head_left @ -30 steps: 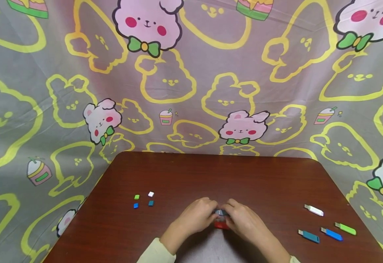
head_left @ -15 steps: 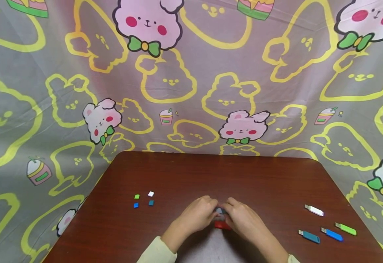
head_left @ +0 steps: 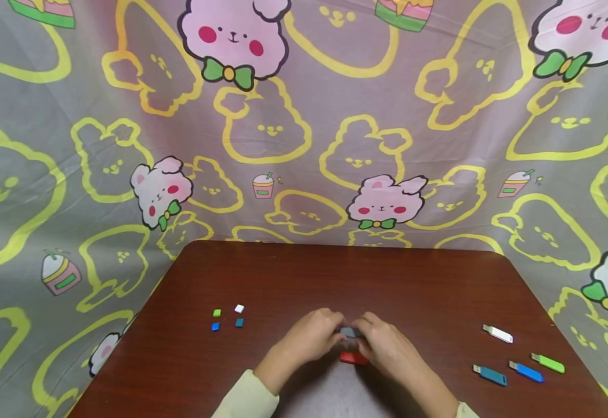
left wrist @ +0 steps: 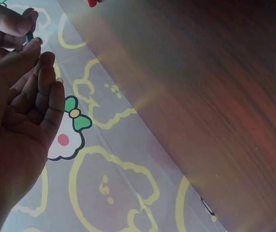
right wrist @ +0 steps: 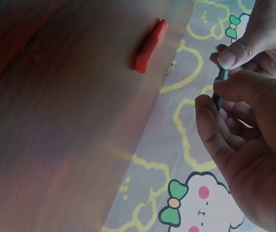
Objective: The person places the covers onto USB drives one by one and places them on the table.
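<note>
Both hands meet over the near middle of the table, raised above its surface. The left hand [head_left: 309,337] pinches one end of a slim dark grey stick [head_left: 350,332], which looks like a USB stick. The other end is pinched by thumb and fingers of the right hand [head_left: 387,342]. Fingers hide much of it; in the right wrist view only a narrow dark edge [right wrist: 223,74] shows between the fingertips. Just below the hands in the head view, a red stick-shaped piece [head_left: 353,358] lies on the table; the right wrist view shows it whole [right wrist: 151,47].
To the left lie small caps: green [head_left: 217,313], white [head_left: 239,309], blue [head_left: 216,327] and teal [head_left: 239,323]. At right are uncapped USB sticks: white [head_left: 498,334], green [head_left: 547,363], blue [head_left: 526,371] and teal [head_left: 489,375]. Patterned cloth [head_left: 304,174] hangs behind the brown table [head_left: 293,273].
Both hands have risen slightly with the grey stick and moved a little away from the red piece, which shows more fully. The caps and other USB sticks have stayed put.
</note>
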Available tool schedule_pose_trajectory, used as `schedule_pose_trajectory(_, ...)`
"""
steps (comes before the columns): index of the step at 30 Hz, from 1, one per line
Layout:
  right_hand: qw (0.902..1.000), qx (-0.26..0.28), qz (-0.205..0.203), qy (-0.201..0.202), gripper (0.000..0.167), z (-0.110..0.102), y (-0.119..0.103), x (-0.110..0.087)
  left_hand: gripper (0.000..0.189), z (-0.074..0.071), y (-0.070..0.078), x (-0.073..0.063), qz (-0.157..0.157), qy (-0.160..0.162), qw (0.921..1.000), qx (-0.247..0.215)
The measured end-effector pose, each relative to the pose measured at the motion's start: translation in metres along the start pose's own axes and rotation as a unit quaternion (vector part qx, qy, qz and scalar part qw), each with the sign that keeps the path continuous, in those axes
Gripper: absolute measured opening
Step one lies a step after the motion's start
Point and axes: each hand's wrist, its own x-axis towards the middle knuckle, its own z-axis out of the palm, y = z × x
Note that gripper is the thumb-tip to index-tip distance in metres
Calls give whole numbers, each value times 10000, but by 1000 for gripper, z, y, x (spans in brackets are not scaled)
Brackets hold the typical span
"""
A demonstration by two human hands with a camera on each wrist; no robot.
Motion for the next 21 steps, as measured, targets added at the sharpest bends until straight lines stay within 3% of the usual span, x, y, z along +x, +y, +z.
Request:
schedule_pose_trajectory(6, 9999, -44, 152, -61, 26, -2, 1, 1, 12, 0, 0, 3, -201, -224, 9995, 45)
schedule_pose_trajectory(15, 9983, -132, 462, -329, 20, 2, 4, 4, 12, 7, -1, 6, -251, -384, 9981, 410)
schedule_pose_trajectory(21, 9970, -221, 458, -575, 19, 7, 9, 4, 15, 14, 0, 8, -224, -453, 9959, 746)
